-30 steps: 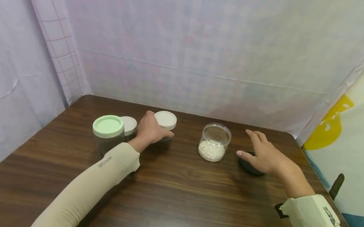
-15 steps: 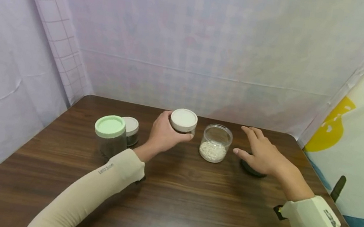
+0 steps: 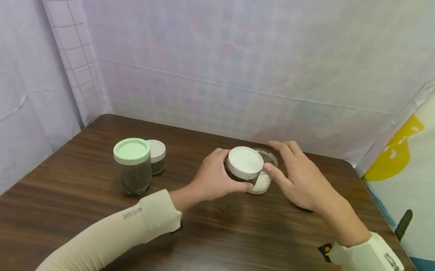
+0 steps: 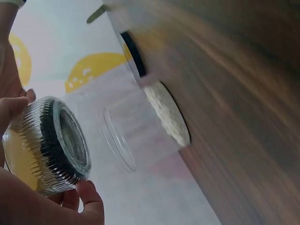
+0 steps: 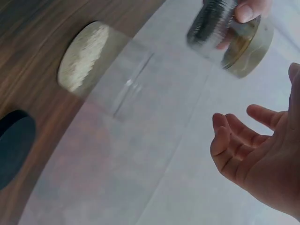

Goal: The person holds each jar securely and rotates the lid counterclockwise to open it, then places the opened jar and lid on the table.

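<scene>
My left hand (image 3: 215, 177) grips a small ribbed glass jar (image 4: 56, 140) with a white lid and dark contents, held above the table. The jar looks slightly tilted in the head view. Close to its right, my right hand (image 3: 304, 179) hovers with fingers spread; in the right wrist view a gap separates it from the jar. Behind the held jar stands a clear, lidless tub (image 3: 263, 184), partly covered in the head view. White flakes (image 4: 168, 112) fill its lower part. A black lid (image 5: 16, 145) lies on the table, mostly hidden beneath my right hand in the head view.
On the left of the brown wooden table (image 3: 76, 208) stands a tall jar with a pale green lid (image 3: 132, 151). Right behind it is a small white-lidded jar (image 3: 157, 154). A pale curtain (image 3: 228, 62) hangs along the table's back edge.
My left hand has lifted the white-lidded jar and carried it right, until it hangs in front of the clear tub. My right hand has moved left toward the jar.
</scene>
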A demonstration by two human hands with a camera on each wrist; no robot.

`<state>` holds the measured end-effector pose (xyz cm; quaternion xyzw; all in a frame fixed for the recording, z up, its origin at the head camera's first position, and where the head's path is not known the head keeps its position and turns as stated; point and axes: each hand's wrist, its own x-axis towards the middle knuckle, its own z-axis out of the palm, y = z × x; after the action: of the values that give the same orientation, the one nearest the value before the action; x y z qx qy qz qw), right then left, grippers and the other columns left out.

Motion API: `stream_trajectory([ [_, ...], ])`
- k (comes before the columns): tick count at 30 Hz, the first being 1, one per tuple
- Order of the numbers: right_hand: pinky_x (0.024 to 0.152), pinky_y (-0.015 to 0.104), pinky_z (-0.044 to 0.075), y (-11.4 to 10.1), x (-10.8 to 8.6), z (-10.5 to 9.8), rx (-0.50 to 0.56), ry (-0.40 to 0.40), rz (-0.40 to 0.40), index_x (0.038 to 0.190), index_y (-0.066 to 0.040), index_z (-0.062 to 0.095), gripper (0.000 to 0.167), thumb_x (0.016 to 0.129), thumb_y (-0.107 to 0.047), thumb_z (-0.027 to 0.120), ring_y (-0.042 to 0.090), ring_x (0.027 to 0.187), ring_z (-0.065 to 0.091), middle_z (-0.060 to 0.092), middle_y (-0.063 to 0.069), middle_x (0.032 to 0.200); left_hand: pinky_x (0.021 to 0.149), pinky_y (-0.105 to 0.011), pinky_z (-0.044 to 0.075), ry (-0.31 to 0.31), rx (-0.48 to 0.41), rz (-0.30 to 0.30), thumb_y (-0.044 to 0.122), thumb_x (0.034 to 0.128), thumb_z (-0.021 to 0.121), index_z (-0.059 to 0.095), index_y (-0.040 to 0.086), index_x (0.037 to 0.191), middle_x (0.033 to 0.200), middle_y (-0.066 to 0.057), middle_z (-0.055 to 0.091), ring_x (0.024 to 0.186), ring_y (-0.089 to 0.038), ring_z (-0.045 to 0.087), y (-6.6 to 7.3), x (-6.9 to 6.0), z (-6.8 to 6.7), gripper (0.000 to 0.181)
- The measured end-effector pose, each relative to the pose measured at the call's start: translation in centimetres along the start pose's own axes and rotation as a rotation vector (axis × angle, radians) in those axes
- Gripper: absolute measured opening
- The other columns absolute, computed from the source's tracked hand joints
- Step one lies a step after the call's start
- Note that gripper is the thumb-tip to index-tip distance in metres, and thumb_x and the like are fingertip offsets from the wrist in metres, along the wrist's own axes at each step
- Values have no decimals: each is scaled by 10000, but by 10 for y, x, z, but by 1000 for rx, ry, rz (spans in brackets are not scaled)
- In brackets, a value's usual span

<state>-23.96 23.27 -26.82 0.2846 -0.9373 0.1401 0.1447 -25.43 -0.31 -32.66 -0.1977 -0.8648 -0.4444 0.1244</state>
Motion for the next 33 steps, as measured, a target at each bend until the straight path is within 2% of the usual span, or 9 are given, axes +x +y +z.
stream_trajectory([
  [3,805,424,497,-10,0,-3,-18,-9,-35,1539,-184,365,609,1044,-528,455,204,946,578,485,77,1344,881,-387,538,-39,-6,10,464,698,904,565,96,1364,1199,-25,597,1054,-191,595,5,-6,3,833],
  [7,748,362,490,-21,-2,-4,-37,-25,-66,1528,-218,381,624,1019,-561,493,143,858,562,488,27,1292,841,-358,523,-77,-4,23,478,694,900,572,119,1356,1178,1,593,1024,-163,572,11,-13,6,822],
  [12,713,341,493,-32,-5,-3,-51,-47,-86,1467,-326,431,595,973,-647,511,126,809,569,489,-25,1228,829,-333,511,-105,1,52,511,686,903,586,139,1317,1156,19,590,1000,-140,560,16,-20,11,798],
  [15,679,325,490,-38,-5,-2,-74,-54,-95,1434,-345,460,598,948,-689,516,105,758,565,492,-47,1193,823,-320,502,-110,1,59,522,680,907,598,167,1281,1124,41,588,984,-121,551,18,-23,15,763],
  [22,567,306,463,-43,-3,1,-205,-80,-83,1415,-255,523,661,938,-713,502,124,680,552,550,37,1236,782,-278,505,-107,5,40,544,665,910,611,193,1264,1094,61,583,943,-108,546,24,-28,17,756],
  [27,541,339,481,-46,-3,3,-272,-55,-95,1342,-179,579,633,942,-668,528,171,689,591,577,90,1245,793,-276,518,-95,28,71,532,659,917,604,211,1302,1114,48,607,962,-120,568,26,-29,18,784],
  [33,552,336,486,-47,-3,1,-255,-81,-81,1325,-154,582,612,949,-636,545,168,665,580,580,110,1255,818,-284,528,-103,7,84,517,662,919,604,250,1313,1128,64,626,980,-109,589,26,-30,17,771],
])
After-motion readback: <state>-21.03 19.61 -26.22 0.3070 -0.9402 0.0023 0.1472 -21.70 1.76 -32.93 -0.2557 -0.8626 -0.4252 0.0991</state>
